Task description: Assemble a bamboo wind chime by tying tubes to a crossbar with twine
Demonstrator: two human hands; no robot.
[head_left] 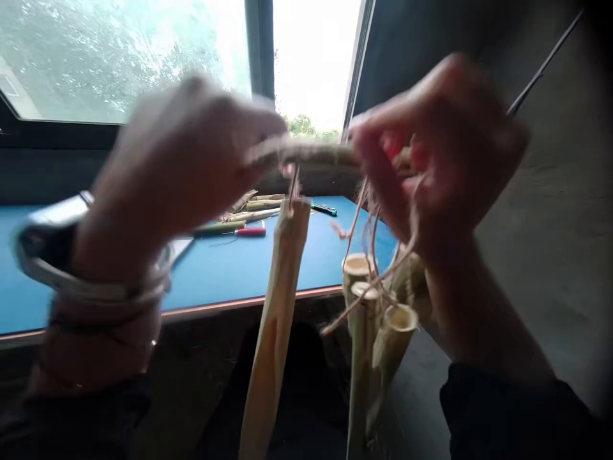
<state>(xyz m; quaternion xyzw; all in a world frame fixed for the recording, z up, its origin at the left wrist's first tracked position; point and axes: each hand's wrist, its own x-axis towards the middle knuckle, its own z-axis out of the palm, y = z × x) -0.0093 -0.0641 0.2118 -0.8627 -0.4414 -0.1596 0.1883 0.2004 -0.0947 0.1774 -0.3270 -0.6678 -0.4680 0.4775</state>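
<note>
Because daylight from the window (pixel 129 57) floods the view, you are working in partial silhouette, and both hands show motion blur. Below you, the blue-topped table (pixel 225 281) has a copper-coloured edge and carries pale bamboo offcuts (pixel 253 204), a red-handled tool (pixel 251 232) and a green-and-black pen (pixel 323 209).

Your bamboo crosspiece (pixel 311 155) is held level in the air, well above the table. A long split bamboo piece (pixel 275 319) hangs from it on the near side, its fibrous face pale with tan streaks. Further right hang three hollow bamboo tubes (pixel 390 348), open-ended and clustered, touching one another.

Your left hand (pixel 177 166) has its fingers closed on the crosspiece's left end; a metal wristband (pixel 48 236) circles that wrist. Your right hand (pixel 435 153) is curled around the other end, its fingers closed among loose strands of tan cord (pixel 364 223). Blur hides the exact finger placement.

Keep the crosspiece level and the strands separated, so that each hanging piece takes even tension.
</note>
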